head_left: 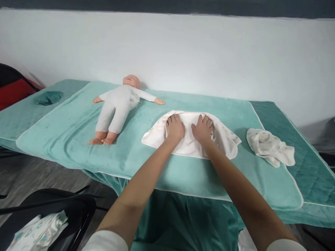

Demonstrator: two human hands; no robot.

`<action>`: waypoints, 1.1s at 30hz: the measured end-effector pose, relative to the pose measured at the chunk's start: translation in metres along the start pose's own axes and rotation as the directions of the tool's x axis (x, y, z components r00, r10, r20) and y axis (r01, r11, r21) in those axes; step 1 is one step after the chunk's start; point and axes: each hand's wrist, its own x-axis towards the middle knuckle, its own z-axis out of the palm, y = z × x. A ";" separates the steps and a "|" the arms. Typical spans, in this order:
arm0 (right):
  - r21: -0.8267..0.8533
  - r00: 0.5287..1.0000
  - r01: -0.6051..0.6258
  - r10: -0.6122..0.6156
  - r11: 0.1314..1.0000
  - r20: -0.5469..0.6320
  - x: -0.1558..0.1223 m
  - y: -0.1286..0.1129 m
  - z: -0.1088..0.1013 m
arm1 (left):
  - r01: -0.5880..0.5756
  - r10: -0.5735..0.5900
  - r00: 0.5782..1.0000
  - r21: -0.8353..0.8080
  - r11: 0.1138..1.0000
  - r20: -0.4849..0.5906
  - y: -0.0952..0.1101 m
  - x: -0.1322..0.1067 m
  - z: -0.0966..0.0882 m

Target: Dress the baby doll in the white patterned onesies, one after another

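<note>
A white baby garment (188,144) lies spread on a teal towel (78,129) that covers a padded table. My left hand (175,128) rests on the garment's left half, fingers curled over a folded edge. My right hand (202,129) presses on its right half, fingers likewise curled around the cloth at the top. Both hands sit side by side, almost touching. A baby doll (119,104) in a pale bodysuit lies on its back to the left, arms spread, well away from my hands.
A crumpled printed white cloth (269,146) lies at the right end of the towel. The table's face hole (48,97) shows at the far left. A black basket (52,216) with patterned fabric stands on the floor at lower left. A white wall runs behind.
</note>
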 end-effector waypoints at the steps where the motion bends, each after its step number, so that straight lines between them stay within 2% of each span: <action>1: 0.009 1.000 0.006 -0.006 1.000 -0.011 0.001 0.000 -0.002 | 0.001 -0.002 1.000 -0.009 1.000 -0.019 0.002 0.002 0.000; 4: 0.018 0.998 0.037 -0.036 0.999 -0.041 0.007 0.001 -0.006 | 0.006 -0.007 0.998 -0.024 1.000 -0.058 0.005 0.011 0.001; 7: 0.033 0.998 0.046 -0.044 0.998 -0.055 0.020 0.002 -0.007 | 0.005 -0.006 0.999 -0.017 1.000 -0.051 0.005 0.026 0.007; 14: 0.048 0.975 0.170 -0.160 0.984 -0.156 0.056 0.009 0.007 | -0.003 0.004 0.999 0.006 1.000 -0.038 -0.002 0.054 0.028; 20: 0.049 0.973 0.207 -0.200 0.977 -0.113 0.073 0.016 0.019 | 0.014 -0.014 1.000 0.016 1.000 -0.019 -0.007 0.066 0.034; 27: 0.062 0.988 0.155 -0.155 0.986 -0.017 0.077 0.014 0.023 | 0.017 -0.017 1.000 0.045 0.999 0.002 -0.004 0.064 0.036; 33: 0.028 0.989 0.139 -0.137 0.990 -0.064 0.053 0.002 0.020 | 0.004 -0.009 0.997 0.074 0.997 0.075 0.001 0.042 0.033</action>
